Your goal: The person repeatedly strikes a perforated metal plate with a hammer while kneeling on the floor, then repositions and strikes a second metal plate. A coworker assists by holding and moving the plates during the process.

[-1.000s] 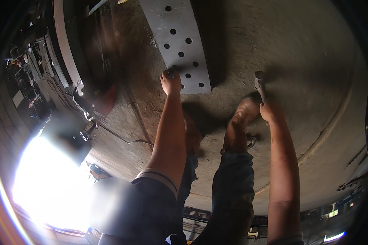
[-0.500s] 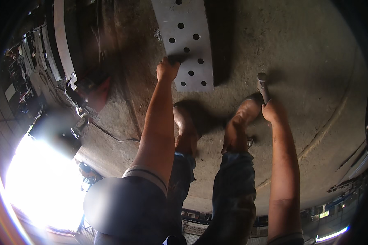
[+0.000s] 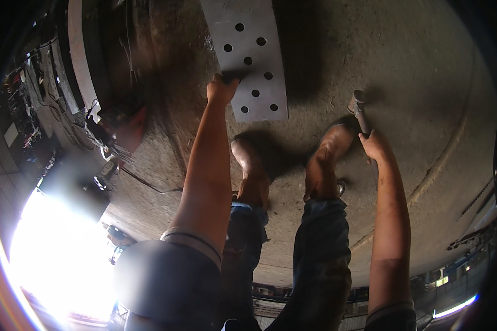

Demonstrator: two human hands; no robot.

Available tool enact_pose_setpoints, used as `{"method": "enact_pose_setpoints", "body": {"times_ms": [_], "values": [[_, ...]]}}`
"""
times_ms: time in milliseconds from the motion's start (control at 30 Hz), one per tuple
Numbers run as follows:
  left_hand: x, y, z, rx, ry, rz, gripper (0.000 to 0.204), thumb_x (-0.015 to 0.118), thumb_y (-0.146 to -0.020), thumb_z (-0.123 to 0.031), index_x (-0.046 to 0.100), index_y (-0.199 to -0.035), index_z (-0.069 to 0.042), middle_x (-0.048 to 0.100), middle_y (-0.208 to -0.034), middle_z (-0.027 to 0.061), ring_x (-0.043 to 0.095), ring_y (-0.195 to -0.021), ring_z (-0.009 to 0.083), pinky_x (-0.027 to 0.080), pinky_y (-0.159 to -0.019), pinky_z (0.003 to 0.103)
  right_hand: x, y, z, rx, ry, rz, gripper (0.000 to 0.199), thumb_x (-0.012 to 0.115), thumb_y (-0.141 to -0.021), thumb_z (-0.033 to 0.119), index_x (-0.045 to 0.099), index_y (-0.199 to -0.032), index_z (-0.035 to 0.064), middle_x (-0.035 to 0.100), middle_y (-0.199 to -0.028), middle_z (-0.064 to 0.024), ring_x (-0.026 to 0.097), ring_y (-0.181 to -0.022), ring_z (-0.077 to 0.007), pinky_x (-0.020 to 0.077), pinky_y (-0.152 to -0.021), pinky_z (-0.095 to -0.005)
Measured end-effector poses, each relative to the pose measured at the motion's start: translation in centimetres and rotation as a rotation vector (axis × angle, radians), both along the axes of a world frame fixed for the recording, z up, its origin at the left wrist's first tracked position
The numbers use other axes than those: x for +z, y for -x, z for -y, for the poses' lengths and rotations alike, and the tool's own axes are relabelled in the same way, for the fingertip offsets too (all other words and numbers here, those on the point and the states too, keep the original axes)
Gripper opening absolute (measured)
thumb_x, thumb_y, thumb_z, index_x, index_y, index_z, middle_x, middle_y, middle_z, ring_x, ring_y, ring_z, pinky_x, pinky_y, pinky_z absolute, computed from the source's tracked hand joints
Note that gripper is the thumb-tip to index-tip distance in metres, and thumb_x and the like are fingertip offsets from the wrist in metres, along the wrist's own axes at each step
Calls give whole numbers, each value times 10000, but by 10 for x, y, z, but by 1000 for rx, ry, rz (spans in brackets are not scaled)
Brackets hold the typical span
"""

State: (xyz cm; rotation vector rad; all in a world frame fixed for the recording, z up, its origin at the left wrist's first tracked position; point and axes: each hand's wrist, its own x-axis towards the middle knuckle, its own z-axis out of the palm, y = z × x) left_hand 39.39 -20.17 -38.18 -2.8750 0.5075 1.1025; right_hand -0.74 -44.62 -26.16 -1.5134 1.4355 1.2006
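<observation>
A long grey metal plate (image 3: 266, 99) with several round holes reaches from the top of the view down to just beyond my feet. On its left edge, my left hand (image 3: 221, 90) is closed, the thumb side toward the plate and part of the fingers hidden. Out to the right, my right hand (image 3: 377, 145) is wrapped around the handle of a hammer (image 3: 358, 106). The hammer's head points away from me, above the concrete floor and apart from the plate.
My two feet (image 3: 331, 144) stand on the concrete floor (image 3: 381, 60) between the hands. A red object (image 3: 133, 131) with cables lies at the left, beside long metal strips (image 3: 83, 60). Strong light (image 3: 61, 248) comes in at the lower left. A dark shadow falls right of the plate.
The hammer and my right hand have shifted slightly right in view. My left hand and the plate appear a little farther left and up; my left hand stays on the plate's edge.
</observation>
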Motion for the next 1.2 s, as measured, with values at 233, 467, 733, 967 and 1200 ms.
{"method": "enact_pose_setpoints", "body": {"times_ms": [233,467,733,967,1200], "values": [[-10,0,3,-92,42,-36,739,700,-805,-489,513,-1325,2,651,-1222,268,628,-1158,422,510,-1000,472,-18,56,-4,220,368,126,616,624,-941,508,605,-1198,-52,714,-988,-241,732,-819,-345,578,-758,-460],[-12,-1,4,-153,7,-27,766,729,-803,-534,519,-1323,-12,667,-1202,244,652,-1132,394,534,-979,456,-41,12,-54,407,840,313,394,605,-941,365,657,-1115,15,685,-1039,-208,670,-976,-377,535,-866,-460],[-13,-13,-5,-194,130,-118,777,744,-802,-537,524,-1340,-21,681,-1184,225,662,-1122,373,548,-962,442,-112,-158,-137,206,287,468,678,626,-901,579,566,-1291,29,676,-1203,-206,653,-1121,-370,543,-930,-455],[-6,-10,1,-149,115,-108,743,718,-810,-525,550,-1341,-32,678,-1207,222,651,-1147,369,520,-994,449,-128,-162,-146,252,301,589,617,713,-880,474,561,-1196,-34,687,-1118,-251,668,-1048,-418,545,-926,-459],[0,-13,1,-166,100,-136,772,709,-820,-533,527,-1352,-4,673,-1205,234,653,-1135,378,520,-990,450,-121,-175,-145,290,303,550,628,718,-861,447,540,-1189,-59,689,-1084,-255,676,-1030,-395,550,-918,-453]]}}
